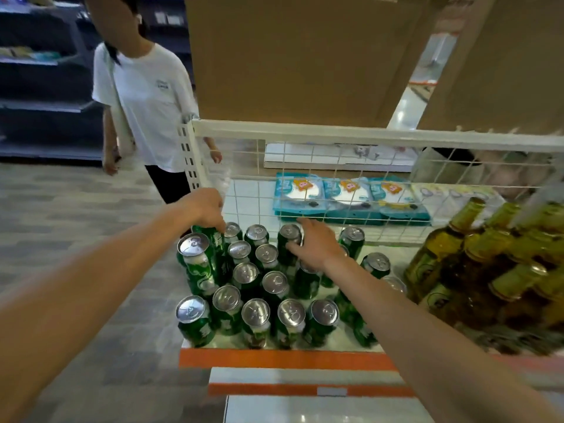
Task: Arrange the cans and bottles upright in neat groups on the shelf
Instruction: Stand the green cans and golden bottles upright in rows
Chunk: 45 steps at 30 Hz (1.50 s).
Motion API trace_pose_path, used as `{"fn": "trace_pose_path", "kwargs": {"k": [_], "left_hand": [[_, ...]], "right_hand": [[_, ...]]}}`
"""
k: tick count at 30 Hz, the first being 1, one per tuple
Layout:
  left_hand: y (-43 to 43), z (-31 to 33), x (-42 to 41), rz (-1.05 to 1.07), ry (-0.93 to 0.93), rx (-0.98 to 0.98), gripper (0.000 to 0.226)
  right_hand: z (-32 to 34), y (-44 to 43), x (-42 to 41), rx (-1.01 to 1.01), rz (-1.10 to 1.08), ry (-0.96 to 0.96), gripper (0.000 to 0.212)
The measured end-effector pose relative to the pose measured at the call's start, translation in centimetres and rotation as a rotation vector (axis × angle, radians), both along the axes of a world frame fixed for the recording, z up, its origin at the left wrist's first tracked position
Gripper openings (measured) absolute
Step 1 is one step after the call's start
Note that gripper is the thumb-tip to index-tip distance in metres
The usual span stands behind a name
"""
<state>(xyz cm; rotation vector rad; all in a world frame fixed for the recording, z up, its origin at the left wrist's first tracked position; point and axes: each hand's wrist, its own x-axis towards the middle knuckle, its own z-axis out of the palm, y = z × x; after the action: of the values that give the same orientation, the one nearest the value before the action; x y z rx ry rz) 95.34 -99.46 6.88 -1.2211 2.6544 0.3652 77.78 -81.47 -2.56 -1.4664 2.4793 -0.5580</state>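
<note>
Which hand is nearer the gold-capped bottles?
Right. The right hand grips a back can left of the bottles; the left hand grips a corner can farther left.

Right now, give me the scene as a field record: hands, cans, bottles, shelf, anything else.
left hand: grips top of back-left can
right hand: grips back-row can
green cans: upright, loose cluster, shelf's left part
bottles: amber, gold foil tops, grouped at right
shelf: white, orange front edge, wire grid behind
behind grid: blue packets
aisle: person in white T-shirt standing at left
</note>
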Motion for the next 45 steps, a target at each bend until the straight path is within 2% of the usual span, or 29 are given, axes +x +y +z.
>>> {"fn": "trace_pose_path", "kwargs": {"k": [4,8,10,16,25,32,39,45], "left_hand": [[2.6,2.1,-2.8,-0.066,0.096,-0.014,0.076],[6.4,4.1,-7.7,-0.179,0.222,0.042,0.076],[8.3,4.6,-10.4,-0.24,0.271,0.058,0.072],[13.6,4.8,-17.7,-0.352,0.408,0.144,0.077],[12.8,1.9,-22.5,-0.35,0.426,0.141,0.062],[9.6,-1.2,-22.1,-0.249,0.313,0.153,0.066],[7.5,-1.3,-19.8,-0.209,0.281,0.115,0.061],[6.1,1.2,-14.4,-0.215,0.256,0.041,0.053]], "right_hand": [[1.7,0.3,1.0,-0.133,0.029,-0.096,0.076],[3.7,0.7,0.9,-0.311,-0.028,-0.304,0.088],[4.2,1.4,0.0,-0.371,-0.052,-0.343,0.091],[4.2,5.5,-5.8,-0.53,-0.24,-0.335,0.072],[-0.9,9.1,-15.2,-0.451,-0.576,-0.352,0.077],[-5.5,8.2,-17.1,-0.234,-0.573,-0.355,0.076],[-5.5,7.1,-17.2,-0.023,-0.535,-0.319,0.073],[-2.1,6.1,-14.4,-0.134,-0.588,-0.233,0.068]]}}
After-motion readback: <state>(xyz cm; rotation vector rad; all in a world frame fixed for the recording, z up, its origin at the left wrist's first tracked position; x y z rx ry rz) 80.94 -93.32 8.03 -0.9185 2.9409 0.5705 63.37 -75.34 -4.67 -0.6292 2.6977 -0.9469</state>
